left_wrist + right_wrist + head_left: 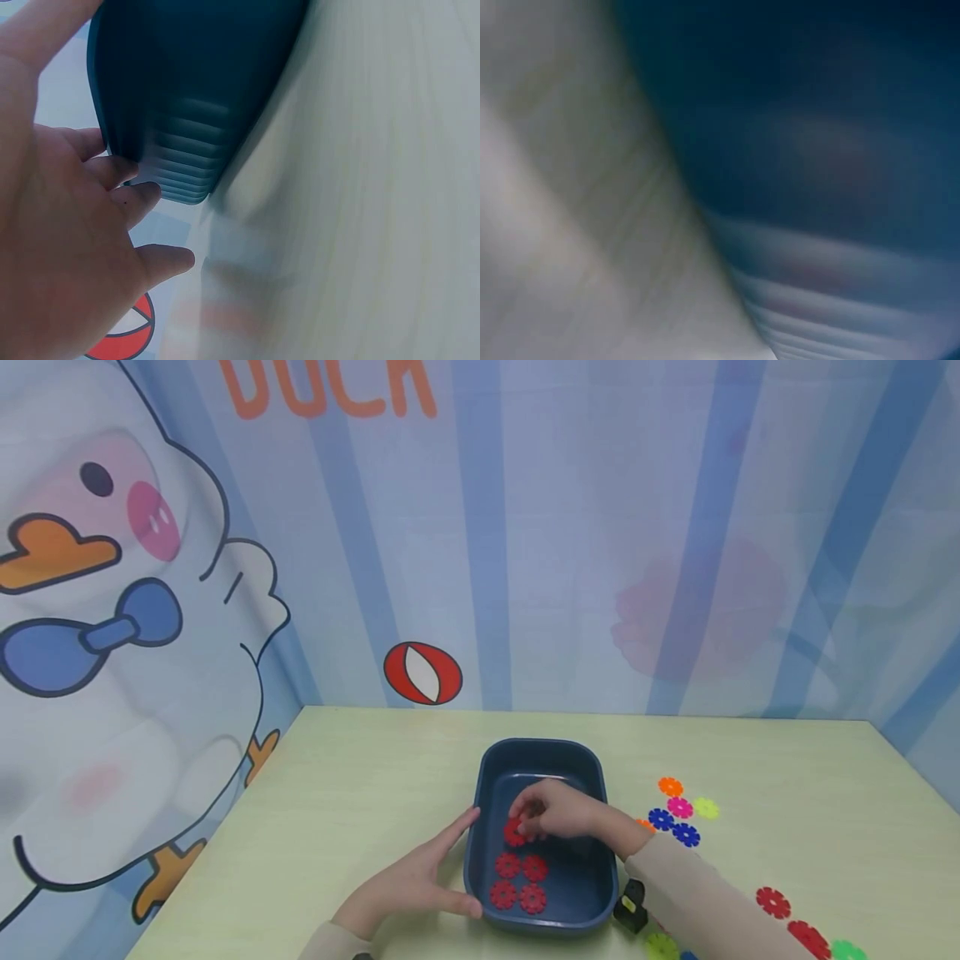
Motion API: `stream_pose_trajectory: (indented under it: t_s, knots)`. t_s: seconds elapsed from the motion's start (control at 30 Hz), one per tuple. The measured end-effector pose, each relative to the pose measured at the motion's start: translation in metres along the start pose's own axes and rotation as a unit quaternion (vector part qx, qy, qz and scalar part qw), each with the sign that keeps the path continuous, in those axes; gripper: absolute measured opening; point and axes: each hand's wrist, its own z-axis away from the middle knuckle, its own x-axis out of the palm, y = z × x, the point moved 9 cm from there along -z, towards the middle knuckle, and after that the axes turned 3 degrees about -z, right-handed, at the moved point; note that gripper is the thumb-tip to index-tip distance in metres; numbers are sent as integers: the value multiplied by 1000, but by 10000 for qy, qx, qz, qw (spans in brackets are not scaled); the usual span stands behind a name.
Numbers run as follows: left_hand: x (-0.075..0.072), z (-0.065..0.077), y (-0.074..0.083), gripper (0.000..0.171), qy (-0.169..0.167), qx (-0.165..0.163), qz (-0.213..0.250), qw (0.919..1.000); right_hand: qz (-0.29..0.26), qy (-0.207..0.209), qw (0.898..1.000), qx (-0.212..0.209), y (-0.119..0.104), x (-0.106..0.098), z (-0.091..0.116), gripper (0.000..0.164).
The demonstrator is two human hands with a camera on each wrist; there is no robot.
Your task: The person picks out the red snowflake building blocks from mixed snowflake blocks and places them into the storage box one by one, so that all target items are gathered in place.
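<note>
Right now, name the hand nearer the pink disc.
Right. The right hand is in the tray, left of the pink disc; the left hand is farther left, beside the tray.

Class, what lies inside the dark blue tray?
Four red discs lie in the tray; another red disc is in the right hand's grip. What that grip covers cannot be seen.

Blurred blue container (780, 180) — ridged low down — beside pale tabletop (577, 187)

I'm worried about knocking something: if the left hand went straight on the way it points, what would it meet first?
The dark blue tray, at its left side. The left hand is right by the rim there, though exact contact is hard to judge.
</note>
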Motion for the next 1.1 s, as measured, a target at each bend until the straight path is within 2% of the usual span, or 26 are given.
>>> stream_pose_trajectory:
  t_s: [0.2,0.6,1.1]
  knots:
    - [1,0,0,109,-24,-27,24,10000,35,-19,10000,14,3,3,-3,13]
    - [1,0,2,109,-41,-34,61,10000,122,4,9990,429,14,6,-6,14]
    - [1,0,-1,109,-31,-96,79,9999,243,144,9979,576,15,5,-6,11]
